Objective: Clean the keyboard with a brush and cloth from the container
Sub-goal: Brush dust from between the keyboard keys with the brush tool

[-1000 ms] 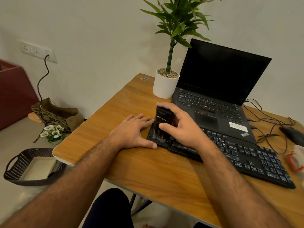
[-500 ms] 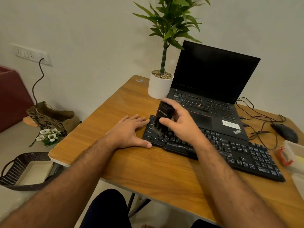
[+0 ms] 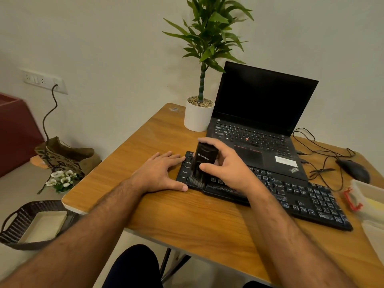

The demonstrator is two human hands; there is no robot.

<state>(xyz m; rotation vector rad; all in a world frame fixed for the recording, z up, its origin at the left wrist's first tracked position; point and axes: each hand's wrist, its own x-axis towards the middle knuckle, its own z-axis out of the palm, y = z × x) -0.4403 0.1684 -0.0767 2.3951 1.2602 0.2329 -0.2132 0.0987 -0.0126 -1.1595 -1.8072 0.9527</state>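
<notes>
A black keyboard [image 3: 301, 198] lies slantwise on the wooden table [image 3: 187, 217], in front of a laptop. My right hand [image 3: 226, 169] grips a black block-shaped brush [image 3: 204, 161] between thumb and fingers. Its bristles rest on the keys at the keyboard's left end. My left hand [image 3: 160, 173] lies flat on the table with straight fingers, its fingertips and thumb touching the keyboard's left edge. A clear plastic container [image 3: 367, 200] with a red clasp stands at the right edge, with something yellow inside. No cloth can be made out.
An open black laptop [image 3: 259, 125] sits behind the keyboard, with a white potted plant [image 3: 198, 117] to its left. A black mouse [image 3: 353, 170] and tangled cables lie at the right. On the floor at the left are a woven basket [image 3: 31, 223], a bag and flowers.
The brush has slid toward the near edge at the keyboard's left end. The left hand stays put at the keyboard's edge. The head camera has shifted, bringing the container into view.
</notes>
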